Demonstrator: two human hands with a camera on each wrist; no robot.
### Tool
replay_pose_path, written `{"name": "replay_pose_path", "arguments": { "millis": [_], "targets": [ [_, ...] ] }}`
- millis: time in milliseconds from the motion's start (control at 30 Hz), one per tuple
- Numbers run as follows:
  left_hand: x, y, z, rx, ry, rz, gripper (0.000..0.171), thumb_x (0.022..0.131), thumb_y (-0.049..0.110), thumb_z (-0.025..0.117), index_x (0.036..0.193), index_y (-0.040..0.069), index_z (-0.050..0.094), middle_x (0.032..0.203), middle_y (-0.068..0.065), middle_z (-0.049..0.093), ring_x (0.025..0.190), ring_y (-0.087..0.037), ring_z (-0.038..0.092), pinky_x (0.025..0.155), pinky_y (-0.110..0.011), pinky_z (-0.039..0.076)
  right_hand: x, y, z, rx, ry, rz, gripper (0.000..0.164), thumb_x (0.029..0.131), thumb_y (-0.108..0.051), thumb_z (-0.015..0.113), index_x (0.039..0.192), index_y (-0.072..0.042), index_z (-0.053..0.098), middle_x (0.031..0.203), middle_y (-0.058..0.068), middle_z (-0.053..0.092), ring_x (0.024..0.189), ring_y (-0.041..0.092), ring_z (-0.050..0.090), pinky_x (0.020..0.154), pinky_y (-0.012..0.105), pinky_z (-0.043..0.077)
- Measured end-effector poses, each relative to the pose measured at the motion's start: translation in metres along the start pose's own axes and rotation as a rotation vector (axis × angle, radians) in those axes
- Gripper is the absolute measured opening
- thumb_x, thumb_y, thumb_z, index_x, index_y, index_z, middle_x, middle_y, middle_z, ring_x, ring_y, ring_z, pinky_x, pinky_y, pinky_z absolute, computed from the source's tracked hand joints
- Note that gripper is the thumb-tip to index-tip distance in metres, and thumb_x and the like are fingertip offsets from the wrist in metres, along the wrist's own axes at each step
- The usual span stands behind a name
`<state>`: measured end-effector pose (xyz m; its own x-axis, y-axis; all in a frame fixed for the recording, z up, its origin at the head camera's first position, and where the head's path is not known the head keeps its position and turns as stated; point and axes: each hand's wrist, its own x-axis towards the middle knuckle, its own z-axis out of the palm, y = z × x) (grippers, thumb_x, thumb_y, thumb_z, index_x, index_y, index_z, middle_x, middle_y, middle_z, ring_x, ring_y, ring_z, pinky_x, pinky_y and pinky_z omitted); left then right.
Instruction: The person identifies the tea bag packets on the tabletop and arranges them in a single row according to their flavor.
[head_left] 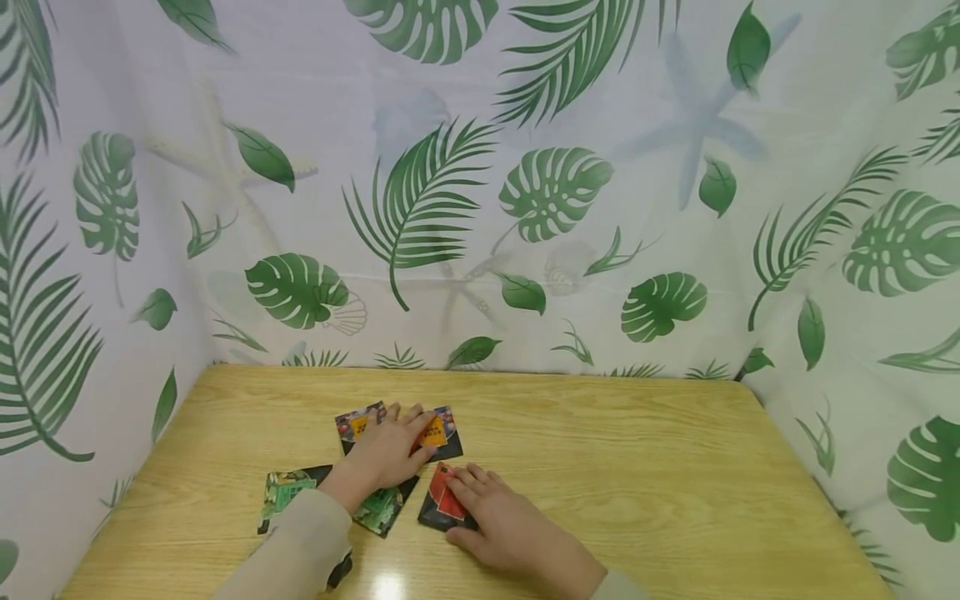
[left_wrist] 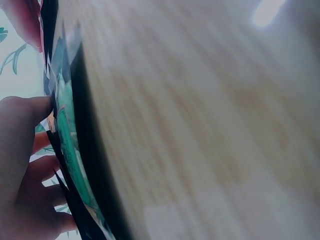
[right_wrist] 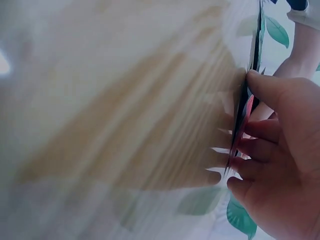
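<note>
under the left hand point(head_left: 390, 454) lie two orange cards point(head_left: 435, 433), side by side on the table point(head_left: 637, 467); its fingers are spread nearly flat and press down on both, curling round neither. just behind its wrist sit two green cards point(head_left: 281, 493), one beside the sleeve point(head_left: 300, 550) and one partly beneath the wrist. the right hand point(head_left: 498, 517) lies close to the right of the left one, fingers stretched forward and resting on a red card point(head_left: 442, 504), the thumb out to the near side.

only the head view shows the whole layout: five cards in a loose cluster, the leaf-print curtain point(head_left: 555, 192) round the table. the left wrist view gives an edge-on, blurred look at a green card point(left_wrist: 67, 145) and dark card edges against the wood, the fingers point(left_wrist: 30, 165) lying straight alongside. the right wrist view shows the fingertips point(right_wrist: 255, 150) laid on the thin edge of the red card point(right_wrist: 247, 112), with the other arm's sleeve just past it; whether the thumb tucks under that edge cannot be told.
</note>
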<state>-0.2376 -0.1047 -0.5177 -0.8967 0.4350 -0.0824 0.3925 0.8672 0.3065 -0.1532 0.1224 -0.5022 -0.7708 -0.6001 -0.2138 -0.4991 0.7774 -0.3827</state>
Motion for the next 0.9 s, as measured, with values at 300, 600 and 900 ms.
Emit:
{"name": "replay_pose_path", "arguments": {
  "millis": [300,600,900],
  "targets": [
    [0.003,-0.004,-0.003,-0.016,-0.005,0.005,0.062,0.109,0.046,0.056,0.163,0.018,0.044,0.169,-0.013,0.04,0.156,-0.05,0.031,0.124,-0.074,0.022,0.004,0.002,-0.007,0.089,-0.013,0.024,0.069,0.101,-0.036,0.063,0.163,-0.013,0.042,0.17,0.009,0.037,0.161,0.033,0.03,0.128,0.053,0.034],
    [0.006,-0.007,-0.001,-0.004,-0.002,0.017,0.062,0.109,0.047,0.055,0.163,0.019,0.044,0.169,-0.013,0.04,0.156,-0.05,0.032,0.124,-0.074,0.023,0.005,0.009,-0.004,0.11,0.064,0.042,0.064,0.106,-0.049,0.059,0.16,-0.016,0.049,0.166,0.011,0.045,0.157,0.035,0.038,0.123,0.058,0.038],
    [0.005,-0.006,-0.002,-0.018,-0.01,0.016,0.061,0.109,0.046,0.055,0.163,0.019,0.044,0.169,-0.013,0.039,0.156,-0.05,0.03,0.124,-0.075,0.022,-0.001,0.018,-0.01,0.082,0.181,0.071,0.059,0.104,-0.033,0.068,0.156,-0.01,0.053,0.162,0.023,0.046,0.153,0.047,0.039,0.121,0.062,0.038]
  ]
}}
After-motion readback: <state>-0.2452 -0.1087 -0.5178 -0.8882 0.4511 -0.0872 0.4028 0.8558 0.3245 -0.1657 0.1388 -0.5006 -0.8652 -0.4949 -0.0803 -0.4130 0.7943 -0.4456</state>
